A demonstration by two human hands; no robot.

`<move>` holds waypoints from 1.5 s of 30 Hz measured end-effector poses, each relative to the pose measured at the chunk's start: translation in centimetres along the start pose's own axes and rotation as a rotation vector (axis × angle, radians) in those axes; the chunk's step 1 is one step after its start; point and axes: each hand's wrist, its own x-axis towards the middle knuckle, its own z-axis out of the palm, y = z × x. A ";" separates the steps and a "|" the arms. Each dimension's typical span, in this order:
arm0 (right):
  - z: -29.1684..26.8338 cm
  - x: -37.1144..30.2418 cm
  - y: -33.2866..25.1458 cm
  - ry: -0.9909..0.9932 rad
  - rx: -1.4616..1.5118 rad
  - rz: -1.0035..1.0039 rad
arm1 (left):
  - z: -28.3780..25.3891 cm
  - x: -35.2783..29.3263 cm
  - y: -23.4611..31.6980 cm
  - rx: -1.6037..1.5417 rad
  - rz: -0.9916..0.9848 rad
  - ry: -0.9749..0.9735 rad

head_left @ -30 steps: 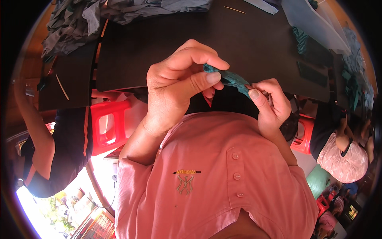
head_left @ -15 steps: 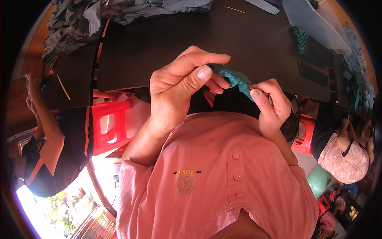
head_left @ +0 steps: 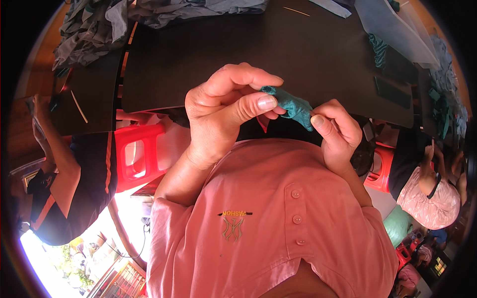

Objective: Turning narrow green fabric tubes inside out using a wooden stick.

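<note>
A small teal fabric piece (head_left: 297, 110), folded or tube-like, is stretched between my two hands above the near edge of the dark table (head_left: 208, 54). My left hand (head_left: 226, 107) is closed around its left end, thumb and fingers bent, with a dark rolled end of the cloth showing past the thumb tip. At the other end, my right hand (head_left: 339, 130) pinches the cloth between thumb and forefinger. Part of the cloth is hidden behind the left fingers.
Heaped grey cloth (head_left: 89, 37) lies at the far left, and more grey cloth (head_left: 198, 11) along the back. A thin stick (head_left: 296, 11) rests at the far edge. At right are a gathered teal strip (head_left: 377, 49) and a translucent sheet (head_left: 397, 32). Co-workers sit on both sides.
The teal cloth has turned and spread, showing more of its surface and its rolled end. My left forefinger has lifted slightly from the thumb; my right hand has barely moved.
</note>
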 end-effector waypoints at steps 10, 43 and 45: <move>0.3 0.2 -0.3 0.004 -0.059 -0.049 | -0.2 0.0 1.0 0.195 0.061 -0.036; 0.7 0.6 -1.0 0.129 -0.122 -0.159 | 1.7 0.5 0.7 0.035 -0.105 -0.016; 0.7 0.0 -0.2 0.100 0.069 0.001 | 1.9 1.0 0.3 0.014 -0.086 -0.027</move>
